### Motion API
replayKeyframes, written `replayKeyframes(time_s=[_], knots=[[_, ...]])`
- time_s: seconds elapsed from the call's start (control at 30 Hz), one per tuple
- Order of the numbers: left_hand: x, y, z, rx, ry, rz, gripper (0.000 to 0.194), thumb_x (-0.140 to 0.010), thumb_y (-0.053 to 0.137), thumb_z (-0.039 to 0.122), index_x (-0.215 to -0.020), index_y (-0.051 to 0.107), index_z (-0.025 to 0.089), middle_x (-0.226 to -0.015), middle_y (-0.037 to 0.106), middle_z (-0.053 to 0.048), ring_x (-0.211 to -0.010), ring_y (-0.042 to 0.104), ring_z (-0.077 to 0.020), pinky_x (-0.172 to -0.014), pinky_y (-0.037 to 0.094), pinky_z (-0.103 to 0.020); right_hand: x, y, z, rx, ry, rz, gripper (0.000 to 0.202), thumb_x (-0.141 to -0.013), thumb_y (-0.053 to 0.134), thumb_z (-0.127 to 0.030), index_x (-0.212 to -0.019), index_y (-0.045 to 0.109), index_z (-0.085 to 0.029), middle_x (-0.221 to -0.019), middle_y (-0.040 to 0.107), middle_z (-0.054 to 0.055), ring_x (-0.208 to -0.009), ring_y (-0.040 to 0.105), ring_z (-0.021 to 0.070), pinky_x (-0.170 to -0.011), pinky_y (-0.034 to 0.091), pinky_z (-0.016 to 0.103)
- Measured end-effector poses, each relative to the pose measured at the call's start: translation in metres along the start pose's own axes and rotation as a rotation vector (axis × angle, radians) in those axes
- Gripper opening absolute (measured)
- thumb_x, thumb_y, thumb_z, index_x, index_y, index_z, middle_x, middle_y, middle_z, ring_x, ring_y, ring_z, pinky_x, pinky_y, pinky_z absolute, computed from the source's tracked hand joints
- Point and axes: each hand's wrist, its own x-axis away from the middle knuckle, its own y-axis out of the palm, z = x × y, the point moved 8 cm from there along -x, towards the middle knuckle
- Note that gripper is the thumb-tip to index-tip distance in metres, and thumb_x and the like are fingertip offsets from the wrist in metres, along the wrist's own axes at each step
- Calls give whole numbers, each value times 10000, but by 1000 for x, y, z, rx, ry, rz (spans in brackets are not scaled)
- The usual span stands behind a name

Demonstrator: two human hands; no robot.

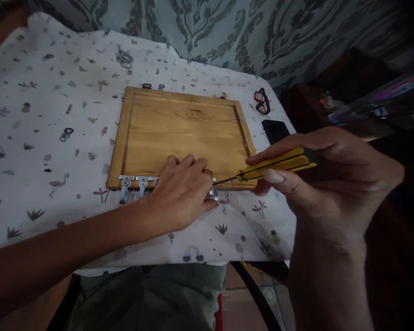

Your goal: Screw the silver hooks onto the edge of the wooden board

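A framed wooden board (186,131) lies flat on the patterned tablecloth. Small silver metal hooks (143,185) sit in a row along its near edge, some hidden beneath my left hand (181,191). That hand is closed over the edge, its fingers curled and its thumb against the rightmost metal hook (214,195). My right hand (331,181) grips a yellow and black screwdriver (279,165) between thumb and fingers. The screwdriver's thin shaft points left, with its tip at the rightmost hook, close to my left fingers; exact contact is hard to see.
Eyeglasses (262,101) and a dark phone-like object (275,131) rest right of the board. The white printed tablecloth (72,184) covers the table. Behind it hangs patterned grey fabric (214,32). A clear plastic bottle-like object (376,99) lies at the far right.
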Motion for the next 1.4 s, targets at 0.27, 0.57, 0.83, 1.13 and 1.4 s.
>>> replayKeyframes(time_s=[0.27,0.57,0.83,1.13,1.4], knots=[[1,-1,0,15,22,30,354,-898,643,502,-948,693,155,-1002,652,-89,-1043,582,-295,-813,414,-424,-1,0,4,-70,74,-136,234,-790,809,-171,-1013,794,-241,-879,788,12,-599,711,149,-434,577,247],[0,-1,0,13,14,24,354,-898,640,498,-963,695,154,-1006,643,-90,-1040,579,-304,-812,405,-428,4,2,4,-60,6,69,161,-745,818,-115,-882,789,-194,-796,767,0,-397,597,82,-311,458,202],[1,0,-1,20,18,24,349,-891,653,491,-970,696,154,-1011,640,-83,-1031,577,-300,-803,408,-437,7,-4,-2,40,21,231,47,-769,799,-180,-810,779,-190,-729,747,10,-377,563,108,-296,400,288],[1,0,-1,20,25,46,352,-893,647,504,-928,693,157,-999,637,-83,-1041,577,-294,-796,406,-419,10,-6,0,44,9,357,87,-786,802,-253,-756,747,-194,-699,754,23,-343,541,121,-263,338,309],[2,1,-1,-5,44,79,366,-883,657,513,-933,680,152,-1003,634,-84,-1044,580,-298,-810,416,-416,11,-4,9,30,22,300,120,-771,822,-254,-778,741,-165,-614,689,-21,-349,565,82,-280,370,201]])
